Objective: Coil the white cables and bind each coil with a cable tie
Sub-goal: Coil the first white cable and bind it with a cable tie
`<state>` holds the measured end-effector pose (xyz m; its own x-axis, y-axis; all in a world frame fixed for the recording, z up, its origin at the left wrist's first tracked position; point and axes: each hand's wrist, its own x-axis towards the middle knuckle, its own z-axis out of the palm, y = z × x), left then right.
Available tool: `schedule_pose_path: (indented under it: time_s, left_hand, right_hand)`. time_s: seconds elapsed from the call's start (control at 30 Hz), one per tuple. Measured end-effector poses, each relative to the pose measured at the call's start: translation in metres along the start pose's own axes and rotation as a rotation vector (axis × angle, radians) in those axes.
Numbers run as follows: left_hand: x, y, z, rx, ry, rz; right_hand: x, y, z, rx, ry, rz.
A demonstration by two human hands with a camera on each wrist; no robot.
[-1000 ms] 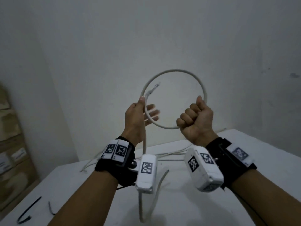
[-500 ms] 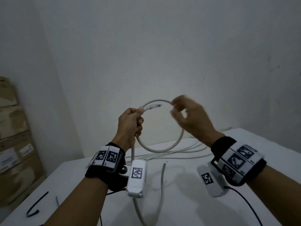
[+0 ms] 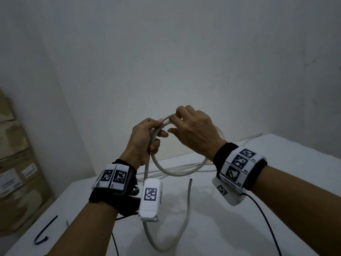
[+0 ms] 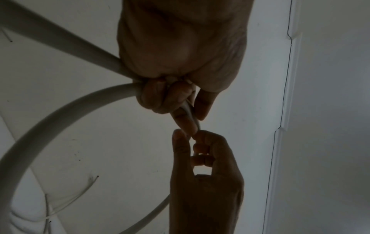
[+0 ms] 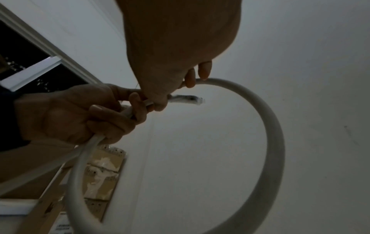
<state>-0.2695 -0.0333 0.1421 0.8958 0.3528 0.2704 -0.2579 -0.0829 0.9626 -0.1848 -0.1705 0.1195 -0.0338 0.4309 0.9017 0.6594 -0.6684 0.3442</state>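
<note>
White cable (image 3: 177, 170) loop hangs gripped between left hand (image 3: 145, 137) and right hand (image 3: 195, 130)

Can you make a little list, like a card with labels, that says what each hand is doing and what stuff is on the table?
left hand: grips the white cable where its loop crosses
right hand: pinches the top of the loop beside the left hand
cable shape: one round loop held in the air, a long tail hanging to the table
cable end: clear plug pokes out between the hands
on table: more white cables, black cable tie near the left edge
coil tied: not yet
</note>
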Motion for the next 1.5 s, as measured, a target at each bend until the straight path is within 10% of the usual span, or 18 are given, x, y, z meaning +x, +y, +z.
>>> schedule_pose_path:
  time_s: [0.37, 0.57, 0.73, 0.83, 0.93, 1.13, 1.33, 1.5]
  left_hand:
    - [-0.004, -0.001, 0.001, 0.087, -0.017, 0.077]
    - [-0.007, -0.005, -0.008, 0.107, 0.011, 0.106]
    - [-0.002, -0.016, -0.004, 0.125, 0.090, 0.162]
    - [0.001, -0.021, -0.003, 0.064, 0.113, 0.148]
    - [0.001, -0.022, -0.004, -0.022, 0.126, 0.122]
    - [-0.005, 0.001, -0.017, 0.177, -0.098, -0.071]
    - [0.013, 0.048, -0.004, 0.690, -0.217, 0.174]
    - [0.009, 0.045, 0.007, 0.452, -0.302, 0.214]
  right_hand:
    - [0.007, 0.007, 0.005, -0.217, 0.010, -0.147]
    - [-0.003, 0.029, 0.003, -0.141, -0.157, 0.127]
    - [-0.012, 0.026, 0.004, 0.596, -0.399, 0.477]
    - [-0.014, 0.020, -0.004, 1.365, -0.319, 0.798]
    - [-0.008, 0.019, -0.007, 1.629, -0.322, 0.997]
    - [0.009, 0.036, -0.017, 1.448, -0.473, 0.796]
    - [0.044, 0.040, -0.030, 1.291, -0.569, 0.601]
    - [0.058, 0.049, -0.039, 1.289, -0.577, 0.632]
